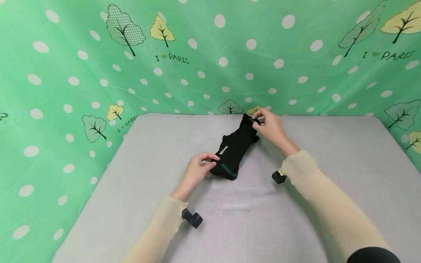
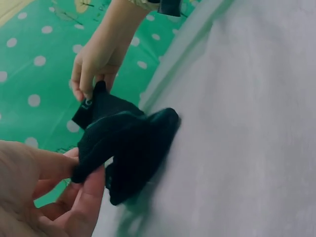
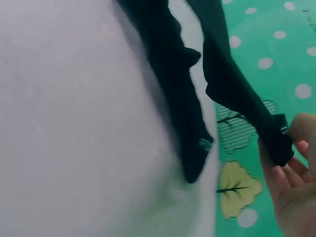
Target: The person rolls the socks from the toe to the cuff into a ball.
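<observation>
The black knitted sock (image 1: 235,151) with white lettering lay mid-surface (image 1: 131,175), running from 7 to 1 o'clock. Your left hand (image 1: 196,171) pinched its near end, your right hand (image 1: 269,126) its far end. With such light pinches, an uneven pull could slip it free.

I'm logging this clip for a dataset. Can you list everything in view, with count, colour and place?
Sock: at least one, maybe a pair, black with white lettering, mid-table, far end lifted.
Table: one, grey, foreground.
Backdrop: one, green with white dots and trees, behind and beside the table.
Wrist cameras: two, black, under the wrists.
Sleeves: two, beige.
Left hand: pinches the sock's near end.
Right hand: pinches the far end.
</observation>
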